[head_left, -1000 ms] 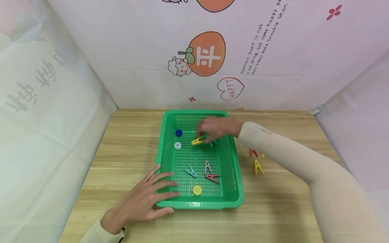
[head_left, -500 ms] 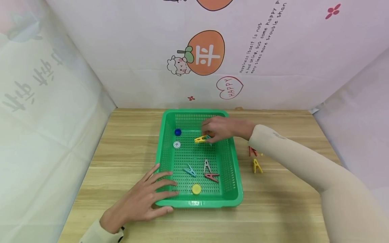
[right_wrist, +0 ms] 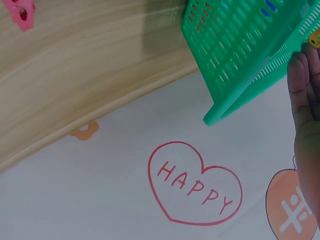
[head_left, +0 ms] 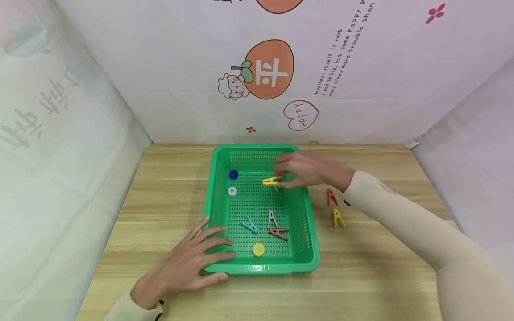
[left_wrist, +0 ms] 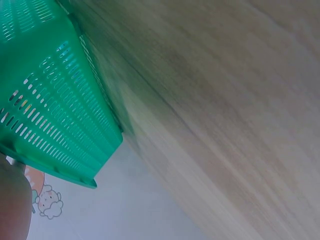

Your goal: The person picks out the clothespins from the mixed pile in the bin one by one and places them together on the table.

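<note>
My right hand (head_left: 299, 169) pinches a yellow clothespin (head_left: 271, 181) over the far right part of the green basket (head_left: 261, 269); in the right wrist view only part of that hand (right_wrist: 306, 100) shows. A blue clothespin lies partly hidden beneath it. With spread fingers, my left hand (head_left: 192, 261) rests on the basket's near left rim. Inside the basket lie a light blue clothespin (head_left: 250, 226), a grey clothespin (head_left: 272, 218), a red clothespin (head_left: 279, 233), a yellow cap (head_left: 259, 249), a white cap (head_left: 232, 191) and a blue cap (head_left: 233, 174).
On the wooden table (head_left: 168, 191), right of the basket, are another red clothespin (head_left: 331, 196) and another yellow clothespin (head_left: 338, 218). Printed white sheeting (head_left: 180, 111) stands along the table's back, left and right sides.
My right hand has drawn back to the right with the yellow clothespin, uncovering more of the basket floor. The left hand keeps its place on the rim.
</note>
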Action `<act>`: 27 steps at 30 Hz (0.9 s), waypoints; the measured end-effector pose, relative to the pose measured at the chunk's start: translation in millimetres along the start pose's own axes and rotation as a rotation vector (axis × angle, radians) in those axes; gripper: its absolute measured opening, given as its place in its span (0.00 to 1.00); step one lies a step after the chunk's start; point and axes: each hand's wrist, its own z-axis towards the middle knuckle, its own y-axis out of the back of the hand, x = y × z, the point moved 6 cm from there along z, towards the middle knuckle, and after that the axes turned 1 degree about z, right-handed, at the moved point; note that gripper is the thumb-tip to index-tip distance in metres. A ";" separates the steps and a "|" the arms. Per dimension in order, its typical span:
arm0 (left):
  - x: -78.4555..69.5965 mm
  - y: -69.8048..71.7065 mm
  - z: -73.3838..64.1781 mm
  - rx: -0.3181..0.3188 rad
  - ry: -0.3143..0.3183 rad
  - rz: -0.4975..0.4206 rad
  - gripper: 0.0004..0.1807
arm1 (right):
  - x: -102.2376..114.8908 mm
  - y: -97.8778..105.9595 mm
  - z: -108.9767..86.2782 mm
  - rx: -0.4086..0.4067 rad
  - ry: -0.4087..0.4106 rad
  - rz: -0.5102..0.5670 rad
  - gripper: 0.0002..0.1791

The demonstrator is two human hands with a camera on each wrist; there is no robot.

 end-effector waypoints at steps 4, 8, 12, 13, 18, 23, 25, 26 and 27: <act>-0.1 0.2 -0.4 -0.003 0.002 -0.004 0.24 | 2.4 1.9 -9.9 -0.040 0.007 -0.027 0.13; -0.3 -0.4 -1.1 -0.005 0.001 -0.005 0.24 | 6.3 6.3 -20.5 -0.087 0.012 -0.041 0.12; 0.0 -1.0 -1.3 -0.002 0.006 -0.007 0.24 | 8.8 8.6 -32.2 -0.126 0.018 -0.022 0.12; 0.1 -1.1 -1.3 -0.002 0.007 -0.009 0.24 | 9.4 9.1 -35.2 -0.135 0.018 -0.018 0.12; 0.0 -1.3 -1.0 -0.001 0.009 -0.014 0.24 | 10.8 10.1 -51.0 -0.170 -0.022 0.005 0.10; -0.3 -1.5 -0.8 -0.003 0.008 -0.017 0.23 | 9.7 9.0 -67.7 -0.182 -0.119 0.021 0.10; -0.1 -1.3 -0.9 -0.004 0.010 -0.017 0.23 | 9.2 7.9 -74.6 -0.195 -0.148 0.018 0.11; 0.0 -1.2 -0.9 -0.004 0.010 -0.017 0.23 | 9.0 7.5 -78.1 -0.204 -0.157 0.009 0.11; 0.0 -1.2 -0.9 -0.003 0.010 -0.016 0.23 | 9.0 7.4 -81.4 -0.216 -0.162 0.006 0.11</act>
